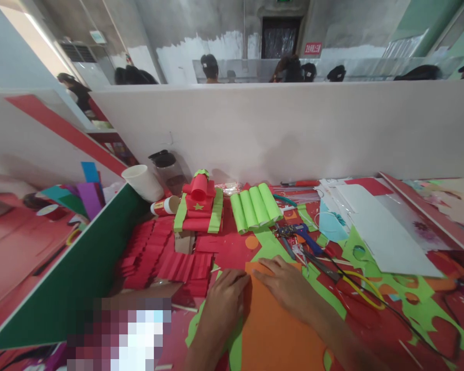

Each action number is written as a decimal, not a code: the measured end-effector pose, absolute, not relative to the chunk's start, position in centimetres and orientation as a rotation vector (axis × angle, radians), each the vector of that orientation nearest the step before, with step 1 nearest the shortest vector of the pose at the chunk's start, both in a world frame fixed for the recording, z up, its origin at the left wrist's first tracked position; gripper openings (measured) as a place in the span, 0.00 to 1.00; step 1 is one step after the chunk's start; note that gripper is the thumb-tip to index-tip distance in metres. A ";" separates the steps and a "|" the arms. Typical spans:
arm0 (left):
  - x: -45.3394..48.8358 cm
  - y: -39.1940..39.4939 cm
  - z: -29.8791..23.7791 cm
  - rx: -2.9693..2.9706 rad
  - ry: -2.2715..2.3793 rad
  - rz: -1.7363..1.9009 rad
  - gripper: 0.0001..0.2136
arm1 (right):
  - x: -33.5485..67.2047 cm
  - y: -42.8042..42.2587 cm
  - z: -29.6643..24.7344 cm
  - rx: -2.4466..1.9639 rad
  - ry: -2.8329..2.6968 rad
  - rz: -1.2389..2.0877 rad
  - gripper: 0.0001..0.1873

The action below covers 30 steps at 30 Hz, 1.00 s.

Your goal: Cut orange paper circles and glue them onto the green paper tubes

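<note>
An orange sheet of paper [278, 335] lies in front of me over green paper scraps. My left hand [229, 291] is at its upper left edge, fingers curled together and seemingly pinching the edge; the fingertips are partly hidden. Across the top of the sheet rests my right hand [280, 281], its fingers spread and pressing down on the paper. Beyond the hands stands a red paper tank model [198, 203] with green side strips and a star. Beside it are joined green paper rolls [255, 207].
Pleated red paper strips [150, 247] are piled on the left by a green divider [65, 278]. A blue glue gun [307, 239] and yellow-handled scissors [363, 288] lie to the right, with a cord running past. White sheets [390, 232], a paper cup [143, 183] and a bottle [170, 170] stand farther back.
</note>
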State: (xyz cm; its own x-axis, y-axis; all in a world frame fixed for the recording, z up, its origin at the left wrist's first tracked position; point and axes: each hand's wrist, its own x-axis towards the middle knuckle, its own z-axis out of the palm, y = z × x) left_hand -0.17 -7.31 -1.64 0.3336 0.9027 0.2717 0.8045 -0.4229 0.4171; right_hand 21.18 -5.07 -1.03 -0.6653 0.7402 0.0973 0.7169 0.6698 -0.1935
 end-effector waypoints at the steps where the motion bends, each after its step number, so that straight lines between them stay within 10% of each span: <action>1: -0.2 -7.3 -1.6 2.394 1.555 0.697 0.20 | 21.2 -5.1 -1.1 -1.203 -2.713 0.194 0.26; 30: 1.0 -7.9 -2.5 2.478 1.468 0.658 0.19 | 30.5 -0.1 -1.6 -1.901 -2.080 0.034 0.13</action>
